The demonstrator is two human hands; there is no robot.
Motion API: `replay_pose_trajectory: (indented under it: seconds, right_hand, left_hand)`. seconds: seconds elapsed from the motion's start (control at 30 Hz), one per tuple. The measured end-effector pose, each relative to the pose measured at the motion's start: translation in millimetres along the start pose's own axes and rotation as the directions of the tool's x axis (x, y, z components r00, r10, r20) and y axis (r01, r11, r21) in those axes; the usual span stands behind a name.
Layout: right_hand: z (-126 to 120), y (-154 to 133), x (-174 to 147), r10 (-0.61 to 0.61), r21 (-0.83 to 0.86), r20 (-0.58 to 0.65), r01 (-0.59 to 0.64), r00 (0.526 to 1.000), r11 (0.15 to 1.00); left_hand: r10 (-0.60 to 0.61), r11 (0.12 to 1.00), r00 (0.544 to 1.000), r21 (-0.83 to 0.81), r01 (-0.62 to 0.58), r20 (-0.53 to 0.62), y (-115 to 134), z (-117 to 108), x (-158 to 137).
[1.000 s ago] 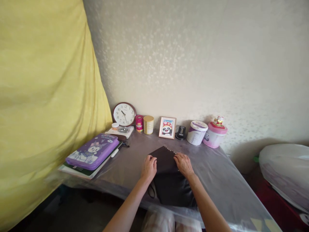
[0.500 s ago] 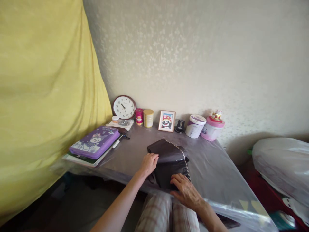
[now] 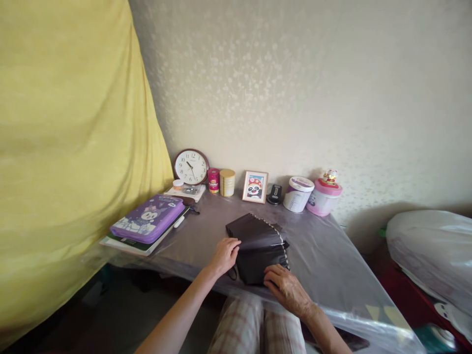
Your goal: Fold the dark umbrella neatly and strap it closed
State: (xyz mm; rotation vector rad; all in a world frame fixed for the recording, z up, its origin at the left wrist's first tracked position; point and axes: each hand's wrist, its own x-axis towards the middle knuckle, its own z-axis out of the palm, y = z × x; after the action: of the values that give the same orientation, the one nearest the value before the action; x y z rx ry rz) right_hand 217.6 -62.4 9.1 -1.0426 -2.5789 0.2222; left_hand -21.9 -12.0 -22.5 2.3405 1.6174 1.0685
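A black folding umbrella lies collapsed on the table, its fabric fanned out flat and edged with a pale dotted trim. A thin white rib shows near its right side, and a dark cord loop hangs at its lower left. At the left edge of the fabric, my left hand is closed with its fingertips gripping it. My right hand has its fingers curled over the near right corner of the fabric; its fingertips are partly hidden.
The table has a plastic cover. At left lies a purple case on books. Along the wall stand a clock, a pink can, a yellow can, a picture frame, a black device and two tubs.
My right hand has drawn its fingers in more on the near corner of the umbrella. My left hand has shifted slightly down along the left edge. The camera view has tilted a little.
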Motion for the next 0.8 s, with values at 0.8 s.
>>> replay_pose_trajectory:
  seconds: [0.8]
  right_hand:
    - [-54.2,72.3,39.2,0.258,-0.157,-0.248,-0.302,0.934,0.94]
  left_hand:
    - [-0.056,0.994,0.998,-0.09,0.056,0.005,19.6,-2.6,12.6]
